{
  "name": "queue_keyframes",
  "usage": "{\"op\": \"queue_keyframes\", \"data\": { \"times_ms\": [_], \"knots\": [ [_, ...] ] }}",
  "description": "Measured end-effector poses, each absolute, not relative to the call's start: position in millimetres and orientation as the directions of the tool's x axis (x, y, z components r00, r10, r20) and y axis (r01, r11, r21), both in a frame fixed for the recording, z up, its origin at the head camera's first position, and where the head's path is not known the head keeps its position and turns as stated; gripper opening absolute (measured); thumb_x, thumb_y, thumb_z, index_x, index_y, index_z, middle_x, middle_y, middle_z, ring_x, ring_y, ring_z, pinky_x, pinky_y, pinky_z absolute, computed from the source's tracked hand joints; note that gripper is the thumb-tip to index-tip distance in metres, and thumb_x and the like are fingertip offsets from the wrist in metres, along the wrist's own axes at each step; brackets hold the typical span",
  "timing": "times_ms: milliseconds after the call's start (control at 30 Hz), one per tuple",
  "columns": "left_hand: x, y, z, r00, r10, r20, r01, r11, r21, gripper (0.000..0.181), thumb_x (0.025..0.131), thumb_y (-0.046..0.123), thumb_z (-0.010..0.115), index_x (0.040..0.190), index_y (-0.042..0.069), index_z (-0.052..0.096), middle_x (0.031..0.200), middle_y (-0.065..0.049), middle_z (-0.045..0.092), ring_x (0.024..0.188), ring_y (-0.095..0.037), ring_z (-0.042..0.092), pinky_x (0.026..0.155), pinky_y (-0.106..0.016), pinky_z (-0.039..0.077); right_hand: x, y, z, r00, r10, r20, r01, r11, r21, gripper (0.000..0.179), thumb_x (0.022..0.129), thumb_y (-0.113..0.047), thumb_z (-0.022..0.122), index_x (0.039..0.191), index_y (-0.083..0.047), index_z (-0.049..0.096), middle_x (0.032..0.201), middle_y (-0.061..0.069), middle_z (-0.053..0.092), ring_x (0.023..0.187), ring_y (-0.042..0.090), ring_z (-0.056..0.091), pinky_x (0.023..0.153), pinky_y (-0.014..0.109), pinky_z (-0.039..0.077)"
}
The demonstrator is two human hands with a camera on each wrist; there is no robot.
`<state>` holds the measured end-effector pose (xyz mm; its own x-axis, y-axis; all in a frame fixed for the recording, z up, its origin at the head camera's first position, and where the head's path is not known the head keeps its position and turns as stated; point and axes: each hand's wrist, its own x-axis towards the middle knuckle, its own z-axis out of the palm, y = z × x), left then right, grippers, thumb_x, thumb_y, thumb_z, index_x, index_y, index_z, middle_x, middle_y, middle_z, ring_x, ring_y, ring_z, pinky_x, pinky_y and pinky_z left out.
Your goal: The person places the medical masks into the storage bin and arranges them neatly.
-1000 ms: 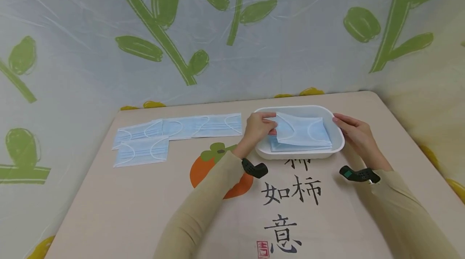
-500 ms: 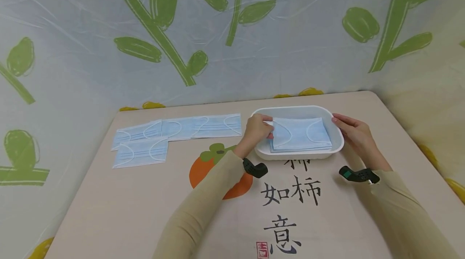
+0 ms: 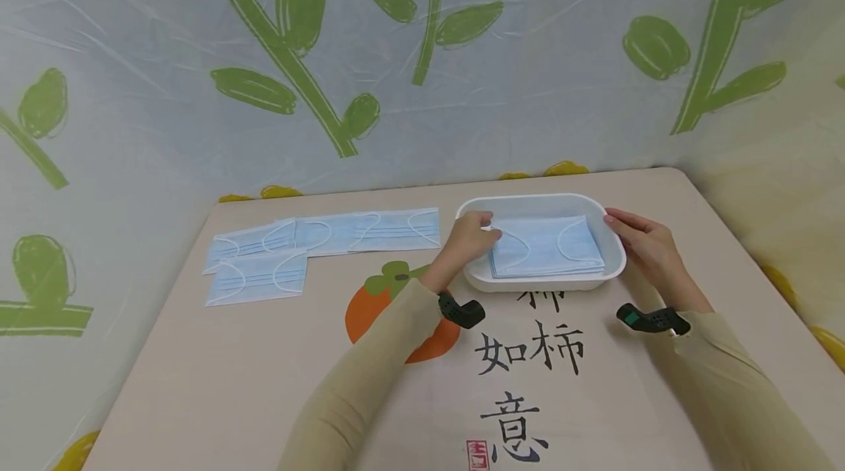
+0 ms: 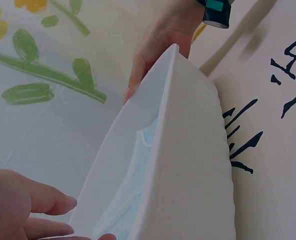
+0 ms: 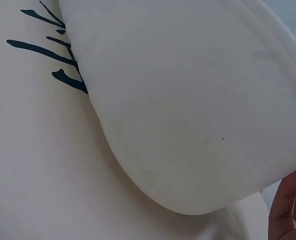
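Note:
A stack of light blue disposable face masks [image 3: 546, 245] lies flat inside a white rounded tray [image 3: 528, 285], white ear loops on top. Over the tray's left end, my left hand [image 3: 470, 238] has thumb and fingers parted beside the stack's left edge. In the left wrist view, the fingers [image 4: 50, 200] hold nothing, close to the rim, and part of a blue mask [image 4: 120, 202] shows inside. My right hand [image 3: 650, 245] grips the tray's right end at the rim. The right wrist view is mostly the tray's outer wall [image 5: 188, 100], with part of that hand [image 5: 287, 207] at the edge.
Several more blue masks [image 3: 260, 276] lie partly overlapping at the left of the table [image 3: 251, 375]. The cloth bears a printed persimmon [image 3: 370, 309] and black characters in front of the tray. A leaf-patterned curtain [image 3: 528, 111] hangs behind the table.
My left hand has lowered the top mask onto the stack in the tray and let it go; its fingers have come apart. My right hand stays on the rim.

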<state>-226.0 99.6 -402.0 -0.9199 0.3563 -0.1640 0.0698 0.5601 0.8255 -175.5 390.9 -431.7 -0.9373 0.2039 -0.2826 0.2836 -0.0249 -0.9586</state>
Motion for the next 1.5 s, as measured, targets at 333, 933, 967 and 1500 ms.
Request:
{"op": "queue_keyframes", "data": {
  "times_ms": [333,933,967,1500],
  "knots": [
    [-217,86,-402,-0.941,0.334,-0.052,0.099,0.419,0.903,0.042,0.097,0.011,0.053,0.138,0.005,0.050,0.128,-0.012,0.063,0.116,-0.025,0.061,0.095,-0.030,0.052,-176,393,-433,-0.937,0.200,-0.287,0.280,-0.064,-0.958,0.054,0.084,-0.037,0.072,0.133,-0.020,0.056,0.095,-0.027,0.060,0.083,-0.007,0.057,0.068,0.008,0.051],
    [-204,48,-406,-0.976,0.203,0.077,0.124,0.229,0.966,0.034,0.096,0.007,0.052,0.129,0.013,0.060,0.110,-0.012,0.071,0.093,-0.019,0.067,0.078,-0.022,0.055,-174,391,-432,-0.941,0.187,-0.282,0.279,-0.045,-0.959,0.059,0.085,-0.037,0.070,0.137,-0.017,0.053,0.096,-0.025,0.058,0.087,-0.007,0.054,0.069,0.007,0.050],
    [-204,45,-407,-0.977,0.199,0.081,0.126,0.226,0.966,0.034,0.096,0.007,0.053,0.128,0.013,0.060,0.110,-0.012,0.070,0.093,-0.020,0.067,0.076,-0.021,0.054,-174,391,-432,-0.941,0.188,-0.282,0.278,-0.047,-0.959,0.056,0.085,-0.037,0.071,0.135,-0.017,0.054,0.096,-0.025,0.058,0.087,-0.006,0.054,0.069,0.007,0.050],
    [-206,-5,-421,-0.989,0.118,0.085,0.110,0.222,0.969,0.034,0.094,0.002,0.052,0.125,0.010,0.062,0.111,-0.020,0.069,0.097,-0.034,0.066,0.065,-0.015,0.045,-176,390,-431,-0.929,0.197,-0.313,0.313,-0.030,-0.949,0.048,0.085,-0.039,0.071,0.128,-0.023,0.057,0.094,-0.025,0.057,0.086,-0.004,0.052,0.067,0.008,0.050]
  ]
}}
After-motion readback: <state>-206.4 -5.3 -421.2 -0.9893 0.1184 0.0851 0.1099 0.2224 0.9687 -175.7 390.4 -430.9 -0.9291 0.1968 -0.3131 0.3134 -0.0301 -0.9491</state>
